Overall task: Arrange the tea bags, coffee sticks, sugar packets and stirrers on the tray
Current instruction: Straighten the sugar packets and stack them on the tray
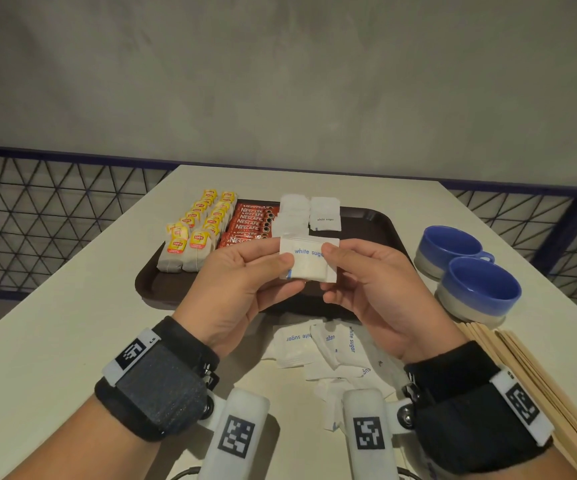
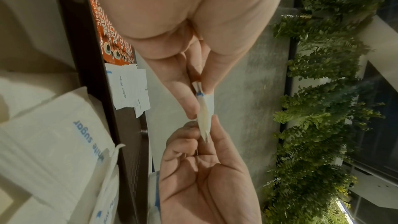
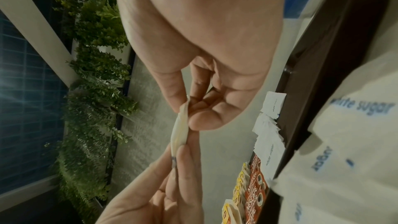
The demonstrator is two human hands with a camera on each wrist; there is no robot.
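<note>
I have a small stack of white paper sugar packets printed "white sugar" (image 1: 309,259) held up between both hands, above the near edge of the dark brown plastic tray (image 1: 380,226). My left hand (image 1: 242,282) pinches the stack's left end between thumb and fingers, and my right hand (image 1: 366,282) pinches the right end the same way; the wrist views show the packets edge-on, so I judge it is two or three, though I cannot count them. To do this step well I would square the edges between my fingertips, keep the print facing up, then lay the stack just beyond my hands, in line with the white sugar packets already on the tray (image 1: 309,213), beside the red coffee sticks (image 1: 250,225) and not overlapping them. The yellow-tagged tea bags (image 1: 193,237) sit beyond my left hand in two rows. More loose sugar packets (image 1: 318,344) lie on the pale worktop (image 1: 55,306) under my wrists, partly hidden by my hands. The thin wooden stirrers (image 1: 540,382) by my right wrist are cut off at the frame edge. Two blue-and-white ceramic cups (image 1: 467,268) stand beyond my right hand.
</note>
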